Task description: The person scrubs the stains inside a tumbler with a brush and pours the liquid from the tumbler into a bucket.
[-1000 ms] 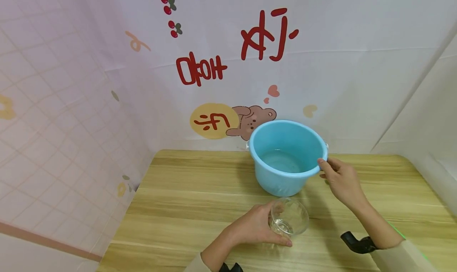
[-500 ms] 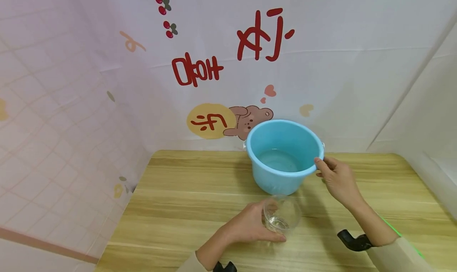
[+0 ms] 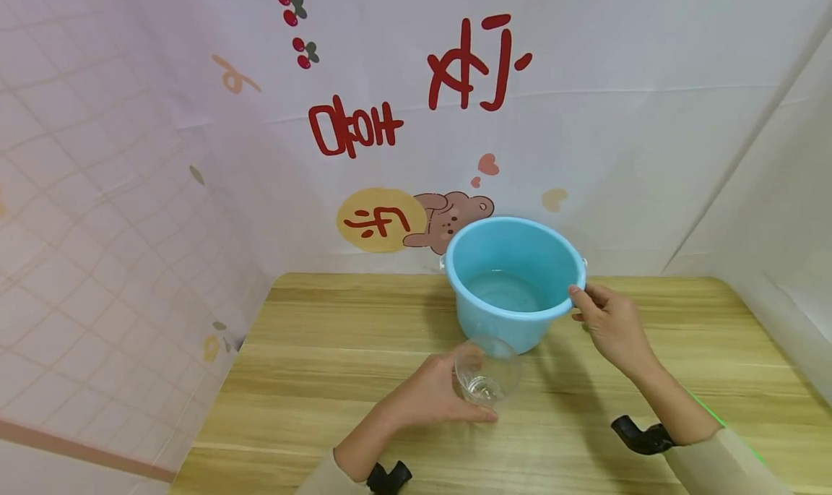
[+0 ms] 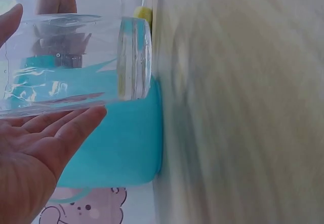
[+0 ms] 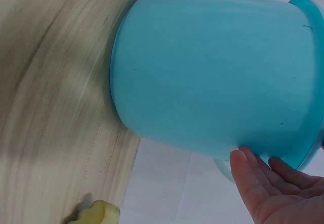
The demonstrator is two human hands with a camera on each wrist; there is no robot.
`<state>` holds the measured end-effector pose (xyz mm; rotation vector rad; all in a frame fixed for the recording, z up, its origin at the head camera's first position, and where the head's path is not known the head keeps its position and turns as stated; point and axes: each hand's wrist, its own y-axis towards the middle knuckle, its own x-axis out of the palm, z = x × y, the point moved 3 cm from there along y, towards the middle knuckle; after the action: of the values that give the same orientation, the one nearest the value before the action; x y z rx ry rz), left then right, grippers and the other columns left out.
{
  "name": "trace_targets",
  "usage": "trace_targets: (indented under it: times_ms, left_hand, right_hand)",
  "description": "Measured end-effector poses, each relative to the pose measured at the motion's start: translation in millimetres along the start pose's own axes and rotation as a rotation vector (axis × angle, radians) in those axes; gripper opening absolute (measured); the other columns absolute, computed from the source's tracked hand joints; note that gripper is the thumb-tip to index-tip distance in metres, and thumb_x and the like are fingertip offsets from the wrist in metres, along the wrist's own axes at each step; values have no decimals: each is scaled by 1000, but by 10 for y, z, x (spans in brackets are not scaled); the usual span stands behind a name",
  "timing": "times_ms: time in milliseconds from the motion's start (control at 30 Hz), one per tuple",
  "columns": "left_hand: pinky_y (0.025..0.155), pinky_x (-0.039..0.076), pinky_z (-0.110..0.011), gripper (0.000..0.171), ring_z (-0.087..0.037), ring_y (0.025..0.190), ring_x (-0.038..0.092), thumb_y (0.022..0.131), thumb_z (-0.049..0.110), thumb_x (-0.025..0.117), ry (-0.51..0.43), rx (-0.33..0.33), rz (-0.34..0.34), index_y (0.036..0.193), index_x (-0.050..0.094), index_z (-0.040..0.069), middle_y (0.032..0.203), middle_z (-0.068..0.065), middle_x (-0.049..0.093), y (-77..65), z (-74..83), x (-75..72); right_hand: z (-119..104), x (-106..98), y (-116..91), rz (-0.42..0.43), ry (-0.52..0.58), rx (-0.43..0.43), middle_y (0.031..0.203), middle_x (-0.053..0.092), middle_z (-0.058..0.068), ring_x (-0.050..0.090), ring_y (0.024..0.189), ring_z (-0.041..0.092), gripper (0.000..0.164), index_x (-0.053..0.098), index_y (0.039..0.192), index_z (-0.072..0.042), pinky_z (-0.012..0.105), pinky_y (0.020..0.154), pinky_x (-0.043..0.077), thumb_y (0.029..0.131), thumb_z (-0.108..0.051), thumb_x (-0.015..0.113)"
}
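A blue plastic bucket [image 3: 477, 320] stands toward the back of the wooden table, with a shallow glassy layer like clear water at its bottom. My right hand [image 3: 614, 329] pinches its rim on the right side, thumb over the inner edge and fingers below outside. In front of the bucket, my left hand [image 3: 429, 390] grips a clear, thick-bottomed cup [image 3: 497, 372], thumb on the near side and fingers round the far side. Seen from the left wrist, the cup [image 4: 66, 57] is upright, its base close over the tabletop, and the bucket [image 4: 121, 143] shows behind it.
The table [image 3: 312, 329] backs onto a white hanging cloth [image 3: 617, 155] with red characters and a cartoon bear. Small yellow items show at the table's edge: one [image 4: 143, 14] in the left wrist view, another [image 5: 98, 213] in the right wrist view.
My left hand has moved left and a little away from me with the cup. The right hand keeps its hold on the bucket's rim; the whole head view has shifted slightly.
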<state>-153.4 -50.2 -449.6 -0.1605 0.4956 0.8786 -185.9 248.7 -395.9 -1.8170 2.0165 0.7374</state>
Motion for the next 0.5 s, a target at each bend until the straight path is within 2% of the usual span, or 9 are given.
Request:
trace_targets:
  times_ms: [100,200,233,333,500]
  left_hand:
    - [104,49,-31,80,-11,125,59,75,42,96,15,3,8,139,57,13,133,-1,65,7,22,-57]
    - [104,49,-32,81,-11,126,59,74,42,97,27,10,20,140,57,15,134,0,65,11,42,-101]
    - [105,49,-32,81,-11,126,59,74,42,97,27,13,24,140,57,16,135,0,65,9,45,-112]
    - [106,49,-34,82,-12,127,59,74,41,98,22,19,43,141,57,19,136,-1,65,-11,51,-142]
    - [102,52,-35,80,-15,125,61,73,36,99,1,49,93,138,59,16,133,-3,67,-50,32,-169]
  right_hand:
    - [10,-5,1,-3,7,3,123,68,32,72,89,13,61,55,142,12,26,73,61,112,-40,49]
    - [19,-5,2,-2,13,7,123,68,32,74,92,22,60,55,143,13,25,73,60,112,-39,50]
    - [21,-4,5,0,13,8,123,68,32,74,91,20,60,55,143,13,24,72,60,112,-38,50]
    - [23,5,7,7,13,0,123,68,32,75,93,30,58,55,142,13,23,71,60,112,-37,51]
    - [12,9,-4,4,20,-8,123,68,32,75,90,21,59,55,143,12,21,71,58,111,-38,52]
